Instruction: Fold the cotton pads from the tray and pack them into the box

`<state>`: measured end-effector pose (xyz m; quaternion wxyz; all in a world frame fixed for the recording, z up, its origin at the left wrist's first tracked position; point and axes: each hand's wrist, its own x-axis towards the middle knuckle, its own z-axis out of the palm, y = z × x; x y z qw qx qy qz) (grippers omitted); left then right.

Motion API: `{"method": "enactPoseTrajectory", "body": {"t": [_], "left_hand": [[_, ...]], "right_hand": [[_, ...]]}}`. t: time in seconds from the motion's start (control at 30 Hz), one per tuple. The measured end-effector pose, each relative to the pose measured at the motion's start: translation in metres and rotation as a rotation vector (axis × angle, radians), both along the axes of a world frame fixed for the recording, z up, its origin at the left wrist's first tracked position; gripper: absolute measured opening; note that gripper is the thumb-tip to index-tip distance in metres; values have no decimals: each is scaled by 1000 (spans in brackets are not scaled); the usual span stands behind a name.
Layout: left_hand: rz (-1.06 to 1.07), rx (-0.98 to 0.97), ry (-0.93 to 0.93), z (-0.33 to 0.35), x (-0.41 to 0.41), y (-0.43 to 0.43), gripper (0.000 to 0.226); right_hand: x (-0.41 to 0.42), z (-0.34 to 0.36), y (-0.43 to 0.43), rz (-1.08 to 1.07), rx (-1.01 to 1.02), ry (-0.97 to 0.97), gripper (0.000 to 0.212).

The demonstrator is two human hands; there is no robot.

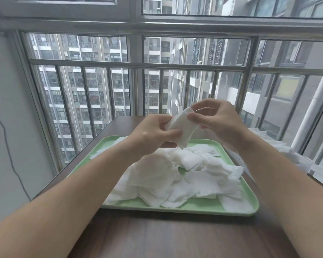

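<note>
A thin white square cotton pad (182,127) is held up in the air over the far half of a pale green plastic tray (175,209), tilted so that one corner points down toward the tray. The left hand (153,137) pinches its lower left edge between the thumb and curled fingers, and the right hand (217,120) pinches its upper right edge between thumb and forefinger, the other fingers bent above it. The pad looks doubled over along its length (the layers are too blurred to count). Below it, a pile of loose white cotton pads (175,175) lies spread in the tray, overlapping at all angles, with one pad reaching the near right corner. The tray rests on a dark brown wooden table (157,237), and both bare forearms reach across the table's near edge. Beyond the right forearm, near the table's right side, lies a heap of white sheets (289,151); whether a box holds them I cannot tell. Behind the table stands a grey metal railing (138,67) before a window, with tall apartment blocks (86,86) outside. A thin dark cable (7,146) hangs down the left wall.
</note>
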<state>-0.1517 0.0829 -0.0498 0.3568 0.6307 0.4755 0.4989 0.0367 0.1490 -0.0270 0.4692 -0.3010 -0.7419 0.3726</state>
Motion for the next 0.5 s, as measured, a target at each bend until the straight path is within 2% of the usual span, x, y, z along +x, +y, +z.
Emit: {"method": "enactPoseTrajectory", "body": {"t": [0.1, 0.2, 0.3, 0.4, 0.43, 0.5], "left_hand": [[-11, -3, -34, 0, -1, 1, 13], [-4, -1, -43, 0, -2, 1, 13], [51, -2, -19, -1, -2, 2, 12], [110, -18, -30, -3, -3, 4, 14], [121, -24, -39, -3, -3, 4, 15], [124, -32, -52, -3, -3, 4, 14]], "right_hand": [[1, 0, 1, 75, -156, 95, 27], [0, 0, 4, 43, -231, 215, 20], [1, 2, 7, -18, -294, 460, 14], [7, 8, 4, 90, -372, 668, 21], [8, 10, 2, 143, -390, 656, 24], [7, 10, -1, 216, -380, 500, 30]]}}
